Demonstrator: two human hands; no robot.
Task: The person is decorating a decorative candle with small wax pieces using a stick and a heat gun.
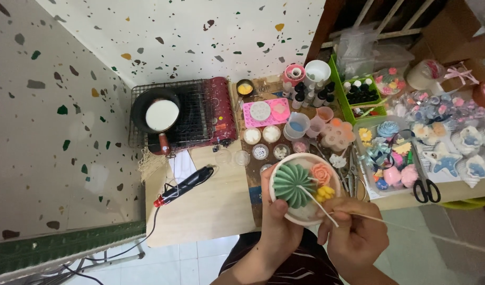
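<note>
Two hands work over the near edge of a crowded wooden table (210,211). Far left on it, a black pan (157,113) of white liquid sits on a wire rack over a red stove (221,108), and nearer lies a black tool with a red tip (184,184) and a cord. Right of that, the left hand (276,216) is clamped on a round white bowl (305,215), thumb on its near left rim, holding it above the table edge. Inside the bowl sit a green ribbed cactus shape (291,184), a pink rose (321,173) and a small yellow flower (324,193). The right hand (353,235), just right of and near to the bowl, has its fingers pinched together on a thin white stick (319,203) whose tip lies across the cactus shape. Beyond the bowl stand small round cups (262,136), a pink mould (266,112) and a green tray of dark bottles (361,92). Far right lie black scissors (426,190) and blue and white shell shapes (466,153).
</note>
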